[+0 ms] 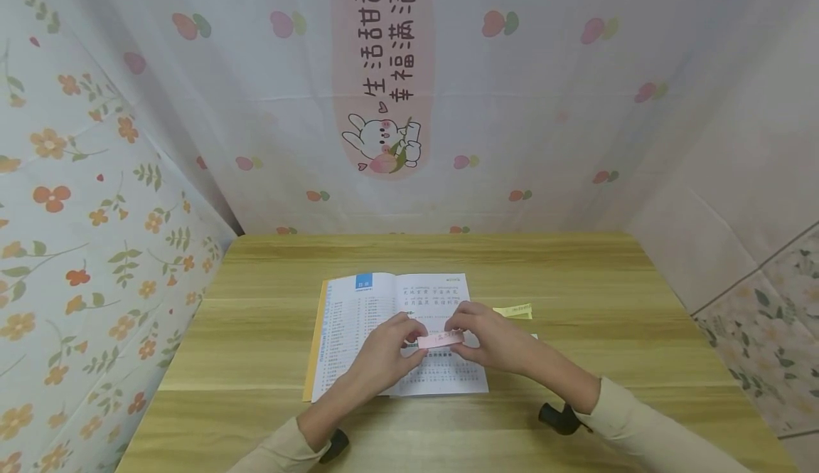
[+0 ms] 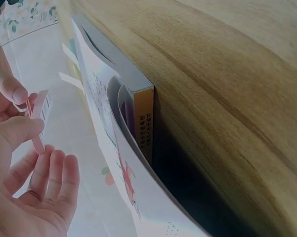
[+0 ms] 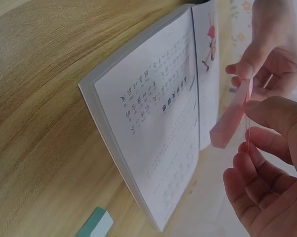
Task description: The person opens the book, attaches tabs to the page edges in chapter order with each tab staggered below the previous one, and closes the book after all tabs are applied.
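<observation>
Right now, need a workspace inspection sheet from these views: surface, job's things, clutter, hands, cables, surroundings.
Surface: wooden table, light grain, level.
Job's things: pink sticky-note pad held above the open book; the book lies flat, printed pages up.
Clutter: yellow sticky-note pad on the table right of the book; a green-and-white strip lies near the book's edge.
Hands: left hand pinches the pink pad's left end; right hand pinches its right end.
Cables: nothing seen.
Surroundings: patterned cloth backdrop with a rabbit print behind, floral cloth on the left.
</observation>
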Motion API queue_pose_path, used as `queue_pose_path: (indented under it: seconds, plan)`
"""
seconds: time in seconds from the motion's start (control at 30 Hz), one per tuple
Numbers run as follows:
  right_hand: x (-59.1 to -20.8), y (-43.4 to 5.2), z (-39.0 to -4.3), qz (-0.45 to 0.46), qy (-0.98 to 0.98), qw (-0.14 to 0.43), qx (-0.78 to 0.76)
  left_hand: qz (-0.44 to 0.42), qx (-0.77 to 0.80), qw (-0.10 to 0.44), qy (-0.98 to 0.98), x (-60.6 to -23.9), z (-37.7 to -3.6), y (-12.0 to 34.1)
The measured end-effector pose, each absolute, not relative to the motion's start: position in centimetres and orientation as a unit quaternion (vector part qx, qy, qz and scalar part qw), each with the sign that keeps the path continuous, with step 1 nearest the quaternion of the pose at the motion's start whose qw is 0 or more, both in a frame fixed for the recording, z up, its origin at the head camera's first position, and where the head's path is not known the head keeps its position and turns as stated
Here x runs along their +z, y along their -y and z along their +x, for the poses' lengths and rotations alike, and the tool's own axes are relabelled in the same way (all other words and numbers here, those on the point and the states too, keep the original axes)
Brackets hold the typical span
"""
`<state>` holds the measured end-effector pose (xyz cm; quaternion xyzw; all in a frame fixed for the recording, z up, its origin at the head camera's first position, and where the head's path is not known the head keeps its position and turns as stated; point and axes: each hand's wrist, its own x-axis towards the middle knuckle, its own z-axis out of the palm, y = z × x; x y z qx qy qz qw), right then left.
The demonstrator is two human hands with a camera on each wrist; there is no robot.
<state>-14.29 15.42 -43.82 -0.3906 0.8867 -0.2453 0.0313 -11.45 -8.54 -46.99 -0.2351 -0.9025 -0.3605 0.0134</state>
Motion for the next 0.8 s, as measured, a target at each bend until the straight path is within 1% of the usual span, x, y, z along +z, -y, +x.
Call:
queue_pose_path:
  seconds: [0.43, 0.8]
  plan:
    - [-43.54, -15.52, -14.67, -0.325, -0.879, 0.088, -0.339, -0.224, -0.363, 0.017, 0.904, -47.21, -11.26, 8.53]
    - [-43.65, -15.26, -14.91, -0.311, -0.879, 0.104, -0.347, -0.223, -0.365, 0.018, 0.904, -47.39, -11.25, 8.58]
